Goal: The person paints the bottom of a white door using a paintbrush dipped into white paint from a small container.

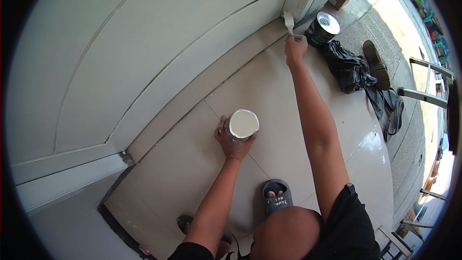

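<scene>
- Closest in, the person crouches low on the pale floor tiles [183, 173], one foot in a grey slipper [276, 197] planted just beside the left forearm.
- A little further out, the left hand [232, 140] rests on the tiles, fingers wrapped round a small cup of white paint [243, 124]. The cup sits upright, its open top showing a full white surface, and the hand is speckled with paint.
- Reaching well beyond that, the right arm stretches out long towards the base of the door frame. The right hand [294, 49] is closed round the handle of a paintbrush [289, 22], bristles up and pressed at the bottom corner where the white door [144, 53] meets the frame.
- So the step in hand looks like cutting in along that low corner of the frame, with the paint supply parked well back by the other hand.
- Just beside the brush hand stands a dark green tin [322, 29] with a shiny lid, and touching it on the far side lies a crumpled black plastic bag [349, 70].
- Past the bag, a dark shoe [376, 65] and flat sandals [392, 113] lie on the rougher outdoor paving, near metal ladder legs [426, 82].
- My read on the next move: the brush needs a steady, light stroke kept tight to the edge, then a return to the cup, which stands well apart from the corner.
</scene>
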Available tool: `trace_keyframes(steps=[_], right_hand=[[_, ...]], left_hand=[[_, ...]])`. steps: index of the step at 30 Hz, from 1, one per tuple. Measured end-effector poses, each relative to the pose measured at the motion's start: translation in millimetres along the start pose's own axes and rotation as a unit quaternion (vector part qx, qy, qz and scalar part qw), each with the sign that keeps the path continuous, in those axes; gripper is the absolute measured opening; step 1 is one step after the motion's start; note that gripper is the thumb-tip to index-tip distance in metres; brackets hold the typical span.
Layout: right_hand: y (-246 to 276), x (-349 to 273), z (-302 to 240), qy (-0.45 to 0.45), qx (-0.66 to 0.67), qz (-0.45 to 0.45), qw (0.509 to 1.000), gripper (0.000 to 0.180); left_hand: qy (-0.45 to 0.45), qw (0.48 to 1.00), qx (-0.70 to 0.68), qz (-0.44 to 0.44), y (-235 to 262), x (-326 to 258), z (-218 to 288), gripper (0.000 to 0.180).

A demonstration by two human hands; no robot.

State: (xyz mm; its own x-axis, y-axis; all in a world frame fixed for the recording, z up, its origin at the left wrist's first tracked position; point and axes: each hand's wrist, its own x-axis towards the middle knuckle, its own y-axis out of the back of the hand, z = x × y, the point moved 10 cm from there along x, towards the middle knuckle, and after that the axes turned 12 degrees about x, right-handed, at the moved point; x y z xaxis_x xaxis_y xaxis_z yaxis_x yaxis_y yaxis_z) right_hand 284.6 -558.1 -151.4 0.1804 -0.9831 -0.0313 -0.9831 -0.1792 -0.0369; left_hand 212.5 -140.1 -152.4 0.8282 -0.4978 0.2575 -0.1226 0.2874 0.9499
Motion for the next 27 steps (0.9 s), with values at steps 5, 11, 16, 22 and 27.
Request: trace_keyframes(steps=[5, 11, 16, 22, 27], right_hand=[[-55.7, -71.3, 4.3, 0.03, -0.102, -0.232, 0.967, 0.027], [-51.9, -100.0, -7.5, -0.123, -0.138, -0.39, 0.902, 0.025], [-63.7, -95.7, -12.8, -0.145, -0.176, -0.419, 0.879, 0.024], [-50.0, -46.4, 9.5, -0.149, -0.13, -0.272, 0.942, 0.022], [-27.3, -20.8, 18.5, -0.071, -0.12, -0.121, 0.983, 0.027]], left_hand=[[0.04, 0.998, -0.038, 0.007, 3.5, 1.3, -5.4, 0.091], [0.027, 0.999, -0.011, -0.04, -3.7, 1.2, -7.5, 0.111], [0.022, 0.999, -0.015, -0.026, -3.1, -0.8, -6.0, 0.112], [0.011, 1.0, -0.014, -0.008, -0.3, 0.4, -6.2, 0.112], [0.005, 1.0, 0.007, -0.019, 0.6, 1.0, -3.0, 0.11]])
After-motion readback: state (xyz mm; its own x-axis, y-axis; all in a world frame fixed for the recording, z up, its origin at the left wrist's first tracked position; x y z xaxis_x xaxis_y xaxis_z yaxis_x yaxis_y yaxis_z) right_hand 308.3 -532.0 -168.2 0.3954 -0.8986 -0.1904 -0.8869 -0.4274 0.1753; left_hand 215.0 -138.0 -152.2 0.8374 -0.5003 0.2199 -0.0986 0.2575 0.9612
